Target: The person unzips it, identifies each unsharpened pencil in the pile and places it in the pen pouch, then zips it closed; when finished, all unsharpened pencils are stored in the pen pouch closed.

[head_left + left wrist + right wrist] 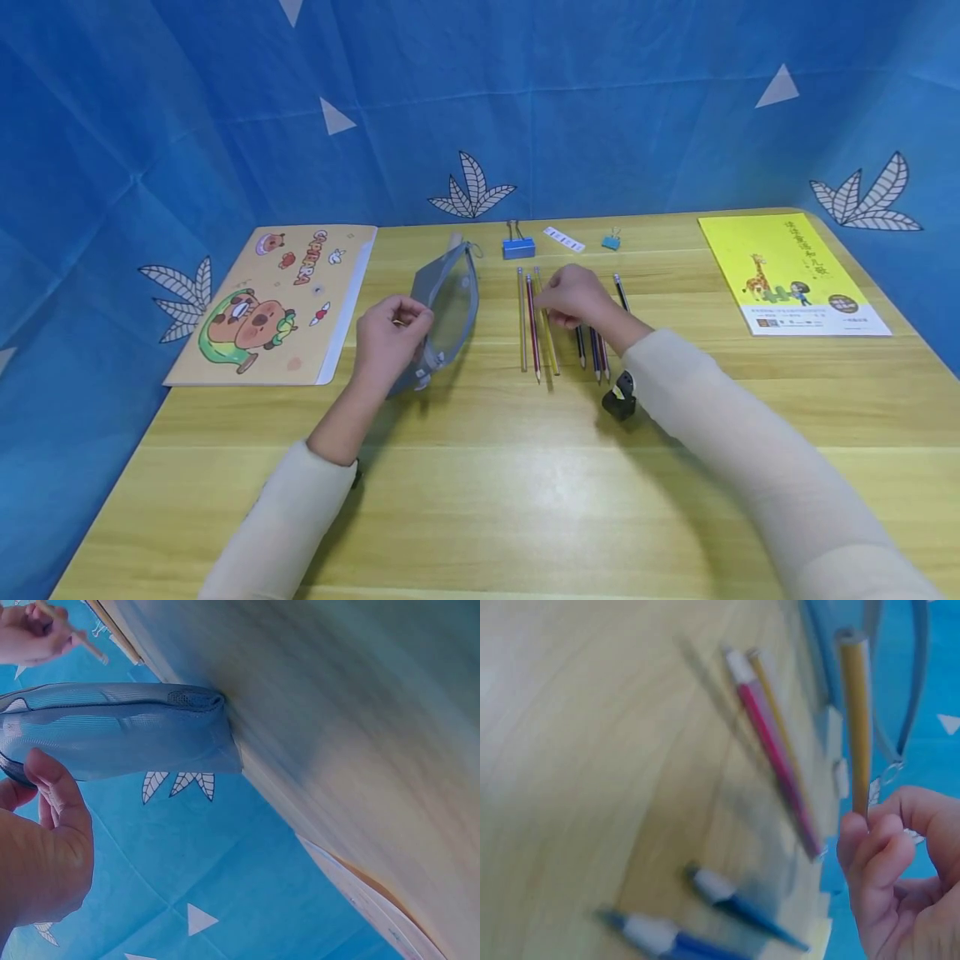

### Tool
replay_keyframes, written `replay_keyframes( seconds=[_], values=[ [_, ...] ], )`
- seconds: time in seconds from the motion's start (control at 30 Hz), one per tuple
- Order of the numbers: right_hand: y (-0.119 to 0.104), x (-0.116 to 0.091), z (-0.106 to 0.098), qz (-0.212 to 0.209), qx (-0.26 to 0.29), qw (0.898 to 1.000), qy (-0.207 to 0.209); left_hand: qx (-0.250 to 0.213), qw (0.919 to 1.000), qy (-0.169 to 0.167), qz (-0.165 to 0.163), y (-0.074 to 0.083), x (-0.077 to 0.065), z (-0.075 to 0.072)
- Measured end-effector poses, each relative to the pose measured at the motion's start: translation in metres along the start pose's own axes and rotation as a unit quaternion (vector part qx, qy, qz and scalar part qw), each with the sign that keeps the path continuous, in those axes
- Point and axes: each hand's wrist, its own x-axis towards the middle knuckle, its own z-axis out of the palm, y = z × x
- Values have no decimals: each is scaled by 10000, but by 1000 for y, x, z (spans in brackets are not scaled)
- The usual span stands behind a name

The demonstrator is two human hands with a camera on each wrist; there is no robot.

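Your left hand [390,333] pinched the grey mesh pouch [444,312], propped up left of the pencil row [534,329]. Your right hand [573,296] pinched a yellow pencil [855,720] above that row; only the right wrist view showed it lifted clear of the table [480,467].

Seven pencils [533,325], two binder clips [518,247], two books [792,273], one pouch [447,310].
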Motion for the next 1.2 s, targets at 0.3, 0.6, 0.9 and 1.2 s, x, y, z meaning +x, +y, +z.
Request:
replay_keyframes(
  seconds=[0.3, 0.6, 0.9, 1.2],
  values=[
    [-28, -4, 16, -196, 886, 9930, -750, -22, 10000, -30, 6, 1, -1, -1],
    [-53, -4, 35, -261, 1535, 9806, -1194, -112, 9999, -29, 2, 1, -2, -1],
    [-67, 8, 49, 49, 1801, 9804, -803, -91, 9999, -41, 63, 0, -1, -1],
    [-73, 16, 57, 123, 1990, 9788, -478, -150, 9998, -121, 6, 0, -1, -2]
  ],
)
